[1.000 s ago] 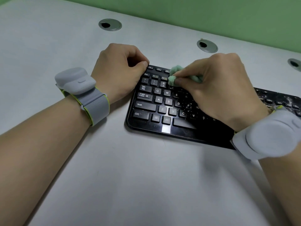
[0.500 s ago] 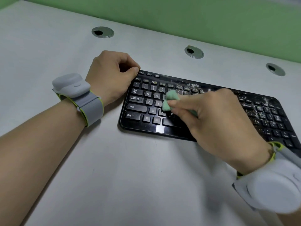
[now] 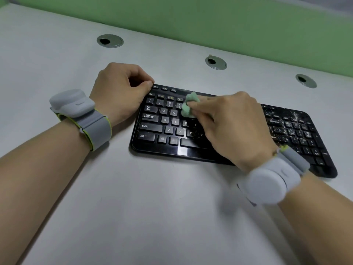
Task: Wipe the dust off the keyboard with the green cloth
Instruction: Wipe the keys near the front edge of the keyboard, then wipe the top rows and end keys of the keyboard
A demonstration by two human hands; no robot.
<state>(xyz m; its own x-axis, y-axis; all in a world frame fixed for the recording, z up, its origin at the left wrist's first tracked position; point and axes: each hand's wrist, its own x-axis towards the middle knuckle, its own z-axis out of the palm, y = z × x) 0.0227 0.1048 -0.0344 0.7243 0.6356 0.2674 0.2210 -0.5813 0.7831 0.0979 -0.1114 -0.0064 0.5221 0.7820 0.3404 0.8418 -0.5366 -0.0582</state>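
Observation:
A black keyboard (image 3: 166, 129) lies on the white desk, its right part speckled with white dust and its left keys looking clean. My right hand (image 3: 229, 127) pinches a small bunched green cloth (image 3: 189, 107) and presses it on the upper key rows near the number keys. My left hand (image 3: 120, 90) is curled into a loose fist at the keyboard's top left corner, thumb against its edge. Both wrists wear grey bands.
The white desk (image 3: 133, 207) spreads wide in front of the keyboard. Three round grey cable grommets (image 3: 109, 41) (image 3: 215, 63) (image 3: 305, 81) sit along the back. A green wall panel (image 3: 210, 22) rises behind the desk.
My right hand has carried the cloth from the lower letter rows back up towards the number row. My left hand has stayed at the keyboard's corner.

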